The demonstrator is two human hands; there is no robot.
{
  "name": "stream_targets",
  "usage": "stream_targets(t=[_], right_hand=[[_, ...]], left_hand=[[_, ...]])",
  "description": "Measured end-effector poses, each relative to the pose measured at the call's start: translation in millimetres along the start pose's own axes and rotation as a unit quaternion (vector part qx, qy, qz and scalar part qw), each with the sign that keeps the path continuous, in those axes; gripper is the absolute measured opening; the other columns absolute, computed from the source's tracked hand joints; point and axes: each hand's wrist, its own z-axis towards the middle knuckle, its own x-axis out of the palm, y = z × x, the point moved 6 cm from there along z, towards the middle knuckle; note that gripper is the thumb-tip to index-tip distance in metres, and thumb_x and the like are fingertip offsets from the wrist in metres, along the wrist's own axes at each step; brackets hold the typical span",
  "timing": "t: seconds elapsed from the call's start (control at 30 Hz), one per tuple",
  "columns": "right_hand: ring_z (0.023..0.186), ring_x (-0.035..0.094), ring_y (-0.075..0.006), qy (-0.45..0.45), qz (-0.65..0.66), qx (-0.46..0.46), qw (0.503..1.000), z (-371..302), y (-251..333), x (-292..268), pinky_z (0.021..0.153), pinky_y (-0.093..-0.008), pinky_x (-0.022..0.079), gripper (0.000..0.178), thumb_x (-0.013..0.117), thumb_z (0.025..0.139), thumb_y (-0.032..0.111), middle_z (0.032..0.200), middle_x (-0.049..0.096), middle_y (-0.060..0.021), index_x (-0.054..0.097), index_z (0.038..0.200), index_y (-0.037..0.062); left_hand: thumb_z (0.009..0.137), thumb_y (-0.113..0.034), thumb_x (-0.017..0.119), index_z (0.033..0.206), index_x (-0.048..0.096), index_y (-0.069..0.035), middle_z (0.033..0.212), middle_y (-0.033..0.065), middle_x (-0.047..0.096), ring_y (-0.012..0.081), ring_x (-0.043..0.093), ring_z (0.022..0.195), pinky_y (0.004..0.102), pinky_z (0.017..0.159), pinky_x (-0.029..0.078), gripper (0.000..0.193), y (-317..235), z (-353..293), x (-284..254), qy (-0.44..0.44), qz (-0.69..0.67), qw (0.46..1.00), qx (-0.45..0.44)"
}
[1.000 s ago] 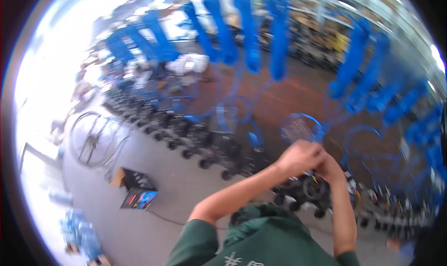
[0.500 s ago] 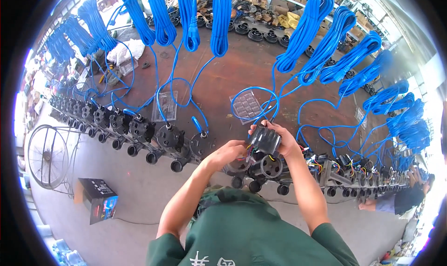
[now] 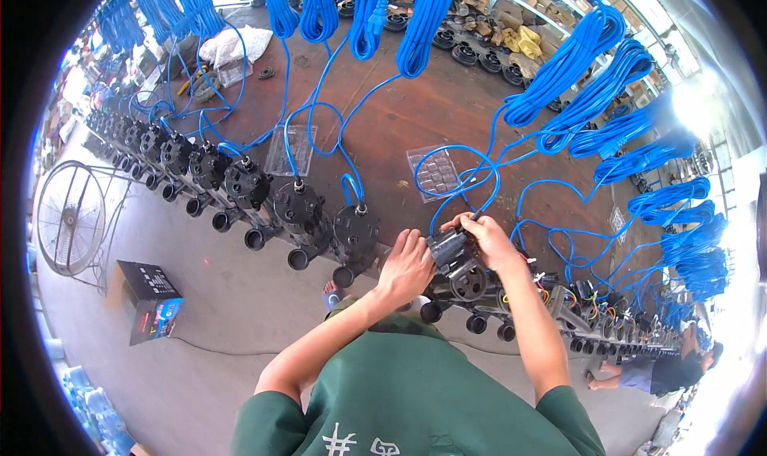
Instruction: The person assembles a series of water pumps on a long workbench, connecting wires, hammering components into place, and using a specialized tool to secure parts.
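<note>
My right hand [image 3: 489, 244] grips a black ribbed cover [image 3: 452, 253] from its far right side. A blue cable [image 3: 479, 210] runs up to the cover by that hand's fingers. The cover is held tilted above a black pump body [image 3: 468, 284] in the row. My left hand [image 3: 406, 269] lies just left of the cover with its fingers stretched out, nearly touching it. What is beneath the left palm is hidden. The finished-looking black pump [image 3: 356, 236] with a cable in its top stands left of that hand.
Several black pumps [image 3: 246, 186] line the left; uncapped bodies with coloured wires [image 3: 587, 300] continue right. Coiled blue cables [image 3: 563, 61] hang above the brown tabletop [image 3: 367, 148]. Clear plastic trays [image 3: 435, 171] lie there. A box [image 3: 148, 300] and a wheel [image 3: 72, 216] stand left. Another person [image 3: 671, 368] works far right.
My left hand has left the coloured wires, its fingers now extended beside the cover. The right hand has lowered and tilted the cover. The wires between my hands no longer show.
</note>
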Motion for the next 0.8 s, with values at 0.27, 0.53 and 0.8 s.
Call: stream_targets(t=[0.27,0.53,0.8], right_hand=[[0.097,0.075,-0.0219,-0.093,0.038,-0.052,0.994,3.0,-34.3,-8.3,0.087,-0.0366,0.061,0.026,0.056,0.111,0.029,0.110,0.076,-0.0163,0.065,0.108,0.0038],[0.093,0.071,-0.0148,-0.202,-0.019,-0.090,0.975,1.5,-28.6,17.4,0.086,-0.0309,0.056,0.030,0.051,0.113,0.025,0.104,0.078,-0.0114,0.068,0.105,0.0024],[0.083,0.066,-0.0101,-0.253,-0.186,-0.183,0.932,2.4,-20.4,50.0,0.078,-0.0286,0.051,0.030,0.053,0.112,0.018,0.095,0.078,-0.0067,0.072,0.101,-0.0016]], left_hand=[[0.092,-0.023,0.074,0.143,0.046,0.006,0.152,0.0264,0.042,0.0464,0.038,0.146,0.0605,0.122,0.027,0.065,12.4,-28.3,-1.9,-0.039,-0.138,0.987,-0.071],[0.099,-0.029,0.065,0.161,0.032,0.000,0.165,0.0298,0.031,0.0467,0.046,0.141,0.0609,0.114,0.039,0.076,23.7,-43.0,3.9,0.037,-0.100,0.976,-0.188],[0.088,-0.034,0.076,0.159,0.032,0.007,0.166,0.0327,0.028,0.0495,0.045,0.140,0.0610,0.111,0.042,0.093,32.7,-57.1,7.1,0.037,-0.158,0.975,-0.154]])
